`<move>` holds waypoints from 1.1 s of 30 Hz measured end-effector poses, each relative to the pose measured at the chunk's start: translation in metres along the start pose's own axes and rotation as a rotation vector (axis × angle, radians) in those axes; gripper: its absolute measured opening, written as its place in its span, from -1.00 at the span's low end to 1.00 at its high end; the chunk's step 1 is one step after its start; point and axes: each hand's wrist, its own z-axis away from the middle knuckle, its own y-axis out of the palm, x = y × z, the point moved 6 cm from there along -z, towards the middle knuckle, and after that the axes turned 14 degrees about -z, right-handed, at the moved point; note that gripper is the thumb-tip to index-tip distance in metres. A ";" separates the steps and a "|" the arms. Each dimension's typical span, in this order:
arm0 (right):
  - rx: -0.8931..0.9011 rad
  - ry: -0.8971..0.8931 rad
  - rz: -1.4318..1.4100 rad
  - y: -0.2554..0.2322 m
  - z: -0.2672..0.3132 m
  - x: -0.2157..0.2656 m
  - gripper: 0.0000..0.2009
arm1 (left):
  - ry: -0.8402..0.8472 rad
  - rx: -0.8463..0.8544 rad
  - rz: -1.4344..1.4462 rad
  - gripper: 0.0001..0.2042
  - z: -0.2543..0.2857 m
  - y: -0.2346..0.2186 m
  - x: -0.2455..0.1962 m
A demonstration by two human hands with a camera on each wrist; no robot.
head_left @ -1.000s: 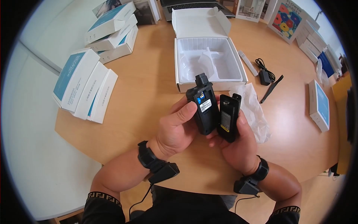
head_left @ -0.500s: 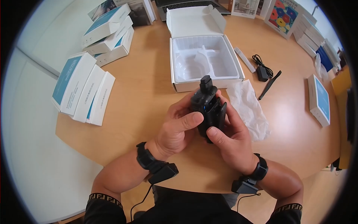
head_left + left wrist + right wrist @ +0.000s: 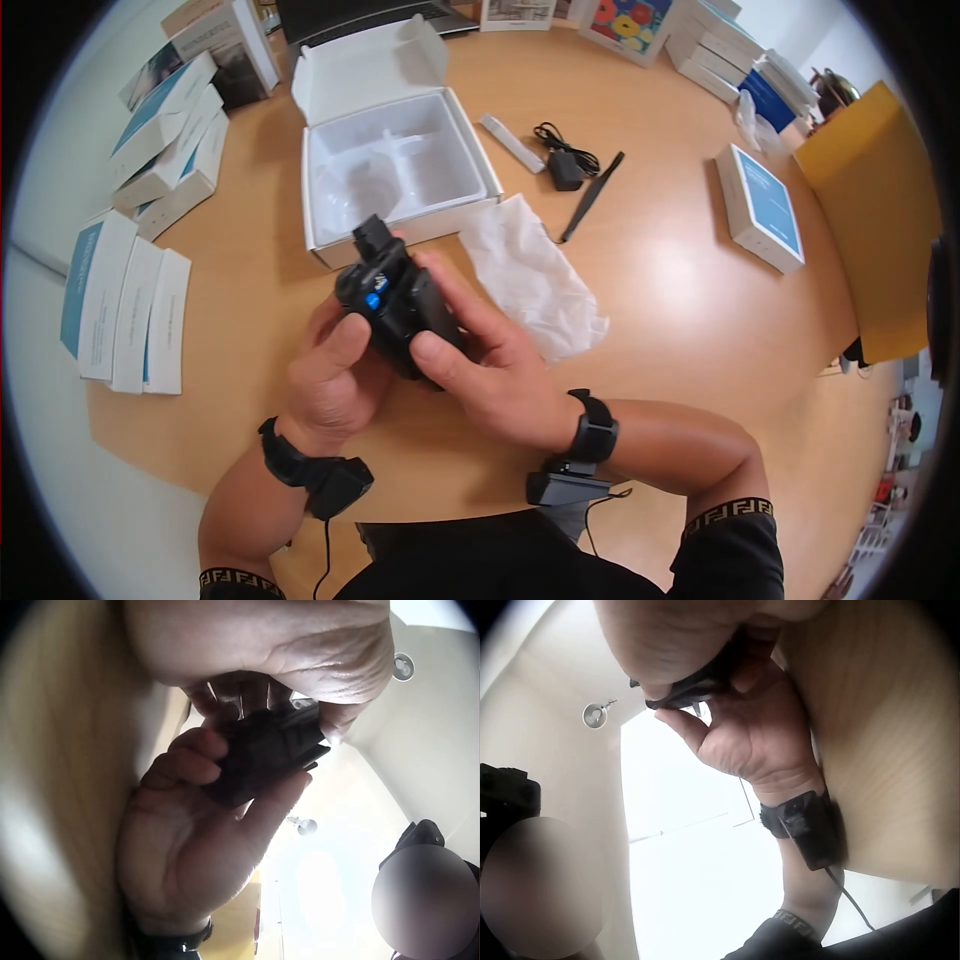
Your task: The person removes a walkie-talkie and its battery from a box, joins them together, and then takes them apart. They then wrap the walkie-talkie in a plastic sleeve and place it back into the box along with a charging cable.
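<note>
In the head view, my left hand (image 3: 335, 375) grips a black two-way radio (image 3: 372, 275) from its left side, thumb along the edge. The radio's stubby antenna (image 3: 373, 237) points away from me, and a blue spot shows near its top. My right hand (image 3: 490, 375) holds a black battery pack (image 3: 428, 300) against the radio's back, thumb on the lower end and fingers around the far side. The left wrist view shows both hands around the dark radio body (image 3: 259, 754). Fingers and palm hide much of it in the right wrist view.
Beyond the hands stands an open white box (image 3: 320, 235) with a moulded tray. To its right lie a white plastic bag (image 3: 530, 280), a charger (image 3: 566, 170), a black strap (image 3: 592, 197) and a slim white box (image 3: 512, 145). Stacked boxes (image 3: 125, 300) stand left, another box (image 3: 760, 208) right.
The battery pack, earlier held apart beside the radio, has come up against the radio's back. Both hands now close around the pair. The head view has turned right.
</note>
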 end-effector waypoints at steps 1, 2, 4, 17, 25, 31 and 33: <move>0.010 0.004 0.019 0.001 0.000 0.001 -0.32 | 0.008 -0.017 -0.019 -0.12 0.000 -0.003 0.001; 0.022 0.009 0.038 0.002 0.000 0.001 -0.32 | 0.016 -0.036 -0.039 -0.12 0.000 -0.005 0.002; 0.032 -0.007 0.077 -0.001 -0.001 -0.002 -0.31 | 0.025 -0.040 -0.033 -0.12 0.000 -0.003 0.002; 0.060 -0.183 0.158 0.001 -0.003 -0.004 -0.31 | 0.046 0.009 -0.228 -0.04 -0.001 0.005 -0.002; 0.050 -0.223 0.368 0.001 0.000 0.000 -0.26 | 0.038 -0.052 -0.262 -0.15 -0.002 0.002 0.001; 0.063 -0.210 0.382 0.000 0.001 0.000 -0.31 | 0.050 -0.019 -0.239 -0.26 -0.001 0.001 0.003; 0.101 -0.242 0.364 -0.001 0.001 0.000 -0.34 | 0.061 0.005 -0.209 -0.29 -0.002 0.001 0.003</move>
